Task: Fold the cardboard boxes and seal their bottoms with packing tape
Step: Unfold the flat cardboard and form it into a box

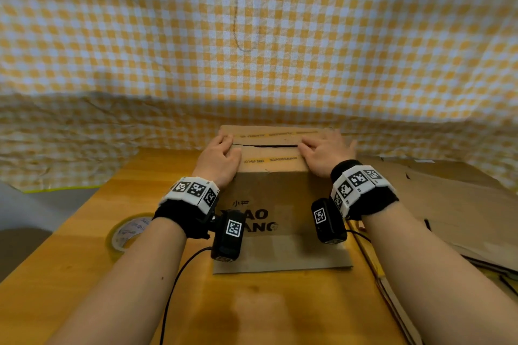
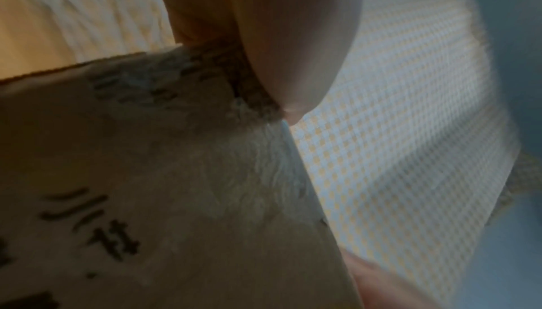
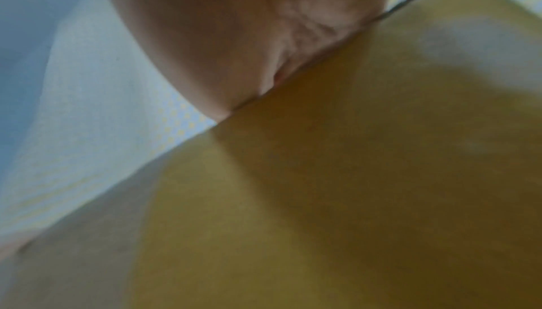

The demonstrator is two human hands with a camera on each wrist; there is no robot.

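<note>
A brown cardboard box point(image 1: 269, 190) with black print stands on the wooden table point(image 1: 252, 311). Its two long flaps are folded down on top and meet at a dark seam point(image 1: 266, 145). My left hand point(image 1: 221, 154) presses on the left end of the flaps, fingers reaching over the seam. My right hand point(image 1: 322, 152) lies flat on the right end, fingers pointing left. A roll of clear packing tape point(image 1: 126, 232) lies on the table left of my left forearm. The left wrist view shows my palm point(image 2: 278, 47) against the printed box side point(image 2: 146, 175). The right wrist view shows my palm point(image 3: 234, 35) on cardboard point(image 3: 352, 175).
One box flap point(image 1: 280, 255) lies spread on the table towards me. A stack of flattened cardboard boxes point(image 1: 448, 204) lies at the right. Yellow-and-white checked cloth point(image 1: 252, 36) covers the wall and the far table edge. Camera cables trail over the table near my left forearm.
</note>
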